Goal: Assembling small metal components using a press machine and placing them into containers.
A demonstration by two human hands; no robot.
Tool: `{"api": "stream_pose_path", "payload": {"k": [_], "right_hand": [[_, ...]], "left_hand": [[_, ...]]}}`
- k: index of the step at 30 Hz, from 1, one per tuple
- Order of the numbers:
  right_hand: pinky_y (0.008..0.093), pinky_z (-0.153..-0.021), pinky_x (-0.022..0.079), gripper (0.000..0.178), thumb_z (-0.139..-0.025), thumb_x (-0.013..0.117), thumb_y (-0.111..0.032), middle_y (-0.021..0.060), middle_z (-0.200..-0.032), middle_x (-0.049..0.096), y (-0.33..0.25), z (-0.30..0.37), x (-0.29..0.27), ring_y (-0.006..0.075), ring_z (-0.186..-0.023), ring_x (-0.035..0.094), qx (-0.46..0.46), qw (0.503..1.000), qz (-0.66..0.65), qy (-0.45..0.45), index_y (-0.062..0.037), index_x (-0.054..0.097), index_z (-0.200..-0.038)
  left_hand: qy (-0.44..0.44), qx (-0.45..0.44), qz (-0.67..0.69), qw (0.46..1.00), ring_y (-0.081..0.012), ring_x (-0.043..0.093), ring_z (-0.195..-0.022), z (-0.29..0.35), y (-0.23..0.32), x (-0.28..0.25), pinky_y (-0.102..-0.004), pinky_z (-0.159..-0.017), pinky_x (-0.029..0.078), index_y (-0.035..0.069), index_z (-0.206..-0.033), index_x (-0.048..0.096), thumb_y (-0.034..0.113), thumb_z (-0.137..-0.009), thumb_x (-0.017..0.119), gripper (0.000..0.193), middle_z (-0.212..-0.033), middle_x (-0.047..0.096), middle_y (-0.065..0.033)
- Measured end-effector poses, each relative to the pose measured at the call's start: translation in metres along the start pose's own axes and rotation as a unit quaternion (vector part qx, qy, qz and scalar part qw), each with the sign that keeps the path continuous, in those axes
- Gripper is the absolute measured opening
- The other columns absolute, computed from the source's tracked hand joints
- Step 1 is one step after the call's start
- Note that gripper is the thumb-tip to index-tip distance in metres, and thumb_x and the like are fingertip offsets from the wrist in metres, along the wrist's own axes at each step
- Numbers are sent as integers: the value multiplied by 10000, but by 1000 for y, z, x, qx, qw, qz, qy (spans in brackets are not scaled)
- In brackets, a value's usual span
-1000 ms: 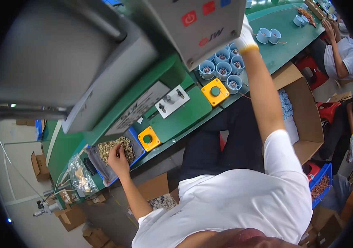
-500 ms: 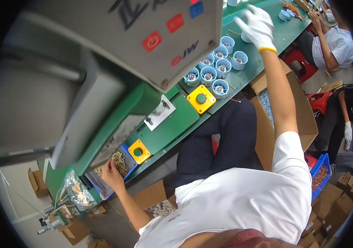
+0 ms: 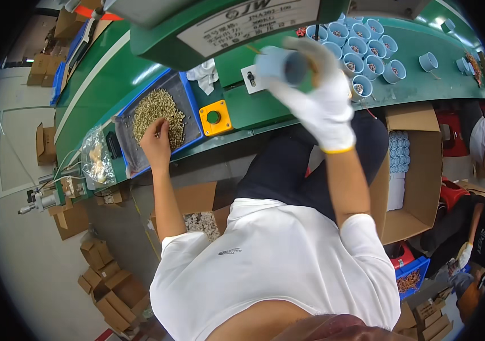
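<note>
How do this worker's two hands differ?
Covering: the left hand is bare; the right hand wears a white glove.
Place: the left hand is at the small brass-coloured parts in a blue tray; the right hand holds a light-blue cup.
Sharpness: the left hand looks fairly clear, the right hand blurred.
Shared: both are at the green bench.

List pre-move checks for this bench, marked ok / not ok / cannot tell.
1. Cup gripped: ok; right hand holds a light-blue cup.
2. Left hand at parts: ok; left hand is over small brass-coloured parts in the blue tray.
3. Part in left hand: cannot tell; too small.
4. Both hands gloved: not ok; only the right wears a white glove.
5. Yellow button box untouched: ok; neither hand is on it.
</note>
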State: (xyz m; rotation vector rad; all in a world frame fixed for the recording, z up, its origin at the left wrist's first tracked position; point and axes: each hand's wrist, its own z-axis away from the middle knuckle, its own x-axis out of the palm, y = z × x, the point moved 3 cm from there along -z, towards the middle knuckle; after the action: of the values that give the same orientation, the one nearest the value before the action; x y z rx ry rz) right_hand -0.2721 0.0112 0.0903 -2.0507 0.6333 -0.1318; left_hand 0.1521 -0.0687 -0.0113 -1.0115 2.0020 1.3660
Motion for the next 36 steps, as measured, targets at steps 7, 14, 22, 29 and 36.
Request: {"api": "stream_pose_path", "payload": {"k": [7,14,22,29,36], "right_hand": [[440,-931,607,625,-752,963,-207,137,-1191,756,1,-5,45,357,-1068,732,-168,971,163,58,-43,706,-1298],[476,-930,595,617,-763,960,-245,131,-1174,754,10,-13,44,374,-1063,723,-109,971,212,35,-36,705,-1285],[473,-913,593,590,-756,965,-265,126,-1140,757,1,-8,41,371,-1055,719,-146,971,182,52,-47,727,-1250],[466,-815,587,486,-773,931,-274,75,-1004,741,-7,-21,43,352,-937,714,-129,968,217,14,-88,726,-1173],[474,-813,599,425,-801,894,-253,125,-1016,740,-1,-18,42,360,-917,732,-96,954,274,-72,-37,707,-1116]], "left_hand": [[6,5,2,1000,-237,786,-888,3,-5,-2,-346,-826,587,-10,-1137,810,124,-1026,783,177,-1015,829,-151],[4,35,-19,999,-277,758,-802,1,4,-3,-377,-765,572,-14,-1102,798,159,-1032,785,187,-955,801,-170],[-4,17,-2,1000,-302,745,-811,4,3,-4,-388,-764,564,-18,-1083,789,159,-1038,771,184,-942,785,-174],[-9,24,-3,1000,-334,752,-841,4,1,-3,-406,-784,571,-16,-1081,783,158,-1040,763,180,-967,789,-174],[22,79,-27,996,-358,760,-934,8,22,-9,-421,-847,584,-7,-1086,768,133,-1028,761,152,-1050,790,-189]]}}
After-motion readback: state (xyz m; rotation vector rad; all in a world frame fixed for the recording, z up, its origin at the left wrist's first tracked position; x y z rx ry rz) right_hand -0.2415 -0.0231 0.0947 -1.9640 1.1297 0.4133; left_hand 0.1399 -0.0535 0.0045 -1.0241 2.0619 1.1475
